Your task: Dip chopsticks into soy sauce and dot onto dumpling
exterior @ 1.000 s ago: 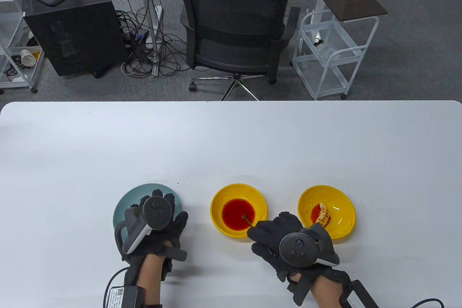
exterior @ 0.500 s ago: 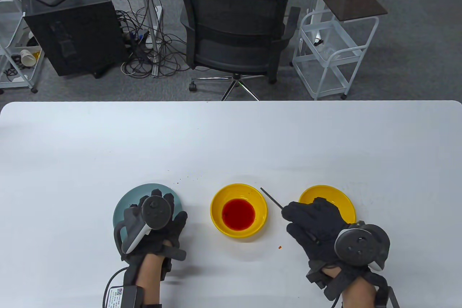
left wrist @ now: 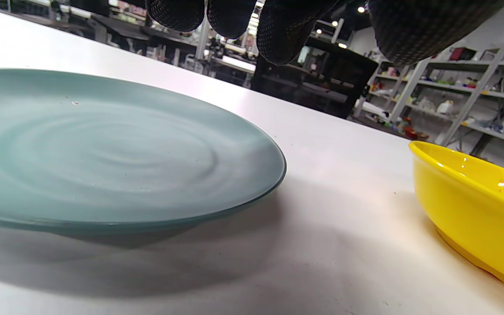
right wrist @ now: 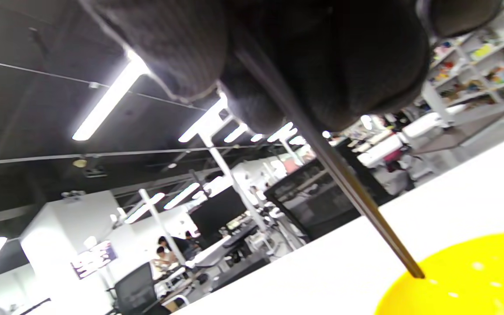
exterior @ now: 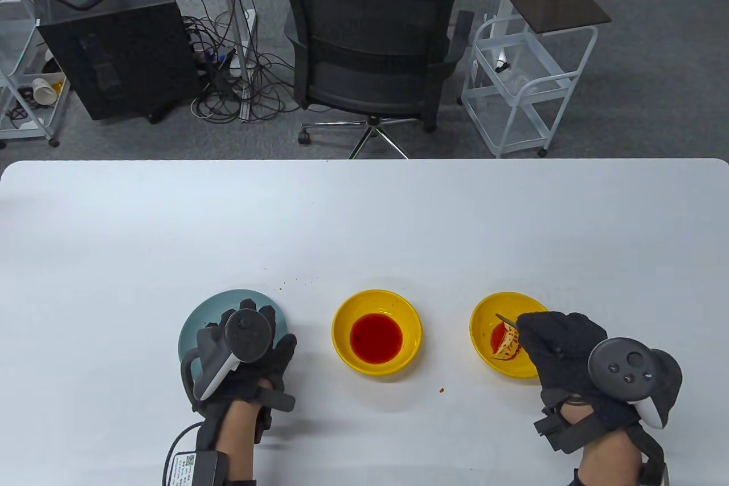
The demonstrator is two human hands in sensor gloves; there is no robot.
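The right hand (exterior: 561,346) grips the chopsticks (exterior: 506,320), its gloved fingers (right wrist: 348,70) clamped together around the dark shaft. In the table view only a short length pokes out from the hand, angled up and to the left over the right yellow bowl (exterior: 484,315). In the right wrist view the chopsticks (right wrist: 348,188) run down from the fingers and end above the bowl's yellow rim (right wrist: 453,275); whether 1 or 2 sticks are held cannot be told.

The dumpling (exterior: 507,347) lies in the right yellow bowl on a red smear of sauce, just below the exposed end of the chopsticks and partly covered by the right hand. Whether the tip touches the dumpling cannot be told.

The soy sauce (exterior: 376,337) sits as a round red pool in the middle yellow bowl (exterior: 347,309), well apart from the right hand. A small red drop (exterior: 441,389) lies on the white surface (exterior: 364,224) between the 2 yellow bowls, nearer the person.

The left hand (exterior: 245,349) lies over the grey-green plate (exterior: 196,321), fingers spread apart and gripping nothing. In the left wrist view its fingertips (left wrist: 230,17) hang above the plate (left wrist: 103,148), not touching it, with the middle bowl's wall (left wrist: 466,205) to the right.
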